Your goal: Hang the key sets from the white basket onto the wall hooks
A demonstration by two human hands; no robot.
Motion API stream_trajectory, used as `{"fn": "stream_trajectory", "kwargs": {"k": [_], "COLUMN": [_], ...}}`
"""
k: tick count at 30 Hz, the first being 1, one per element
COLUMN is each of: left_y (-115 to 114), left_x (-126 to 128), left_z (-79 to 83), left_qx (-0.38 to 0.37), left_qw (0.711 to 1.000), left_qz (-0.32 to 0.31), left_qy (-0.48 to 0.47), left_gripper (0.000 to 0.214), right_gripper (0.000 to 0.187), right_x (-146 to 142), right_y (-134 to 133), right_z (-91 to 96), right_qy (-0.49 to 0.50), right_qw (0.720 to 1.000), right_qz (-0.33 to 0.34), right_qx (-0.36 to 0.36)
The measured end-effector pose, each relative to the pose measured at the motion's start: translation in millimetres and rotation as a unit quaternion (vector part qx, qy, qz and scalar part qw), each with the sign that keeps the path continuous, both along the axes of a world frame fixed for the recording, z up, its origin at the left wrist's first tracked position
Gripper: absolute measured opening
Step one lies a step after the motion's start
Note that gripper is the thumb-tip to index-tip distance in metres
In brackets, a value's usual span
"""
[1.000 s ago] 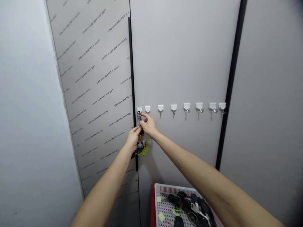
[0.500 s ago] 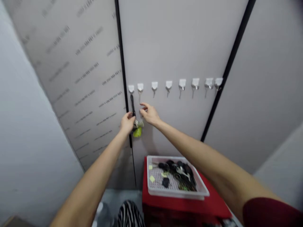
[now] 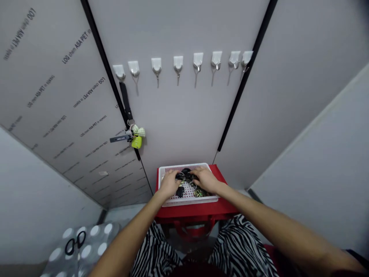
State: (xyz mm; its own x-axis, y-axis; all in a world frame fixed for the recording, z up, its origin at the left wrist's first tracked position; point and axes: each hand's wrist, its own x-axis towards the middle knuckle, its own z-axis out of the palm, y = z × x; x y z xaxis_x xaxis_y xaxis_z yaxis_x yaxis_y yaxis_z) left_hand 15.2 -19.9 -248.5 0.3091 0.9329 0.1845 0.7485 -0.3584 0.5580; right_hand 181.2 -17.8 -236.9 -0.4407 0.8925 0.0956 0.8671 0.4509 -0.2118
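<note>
A white plastic basket (image 3: 190, 201) holds a jumble of dark keychains, with metal rings and a round gold-and-green charm (image 3: 199, 192) among them. My left hand (image 3: 170, 184) reaches into its left side, fingers curled at a black keychain (image 3: 186, 175). From the right, my right hand (image 3: 206, 180) closes its fingers on the same dark bunch; the exact grip of both is partly hidden. On the leftmost wall hook (image 3: 119, 72) hangs a key bunch (image 3: 136, 141) with a black strap, a yellow-green fob, a checked bow and a dark tag.
Several white adhesive hooks (image 3: 178, 63) run in a row across the grey panel. Beneath the basket is a red bag (image 3: 190, 209) with handles, between my knees. At lower left, black-handled scissors (image 3: 75, 243) lie on a wrapped pack of bottles (image 3: 95, 240). Black strips edge the panel.
My left hand has let go of the key bunch, which stays hanging on the leftmost hook. Both hands have come down into the basket, and the view has tilted downward.
</note>
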Motion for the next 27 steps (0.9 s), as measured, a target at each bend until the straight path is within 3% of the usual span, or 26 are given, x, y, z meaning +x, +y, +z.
{"fn": "stream_trajectory", "kwargs": {"k": [5, 9, 14, 19, 24, 27], "left_y": [1, 3, 8, 4, -5, -6], "left_x": [9, 3, -1, 1, 11, 15], "left_z": [-3.1, 1.0, -0.3, 1.0, 4.8, 5.6], "left_qx": [0.038, 0.033, 0.006, -0.013, 0.032, 0.023], "left_qw": [0.991, 0.984, 0.987, 0.988, 0.986, 0.981], "left_qz": [0.002, 0.016, 0.003, -0.003, -0.078, -0.082], "left_qy": [0.127, 0.172, 0.158, 0.153, 0.142, 0.172], "left_gripper": [0.029, 0.025, 0.020, 0.030, 0.030, 0.026], "right_gripper": [0.029, 0.030, 0.029, 0.025, 0.023, 0.023], "right_x": [0, 3, 13, 26, 31, 28], "right_y": [-3, 0, 5, 12, 14, 12], "right_z": [-5.5, -4.0, 8.6, 17.5, 13.0, 10.1], "right_qy": [0.019, 0.114, 0.288, 0.394, 0.361, 0.374], "right_qw": [1.000, 0.992, 0.944, 0.898, 0.918, 0.910], "right_qz": [0.007, 0.011, -0.063, -0.102, -0.092, -0.100], "right_qx": [-0.018, -0.053, -0.152, -0.165, -0.137, -0.147]}}
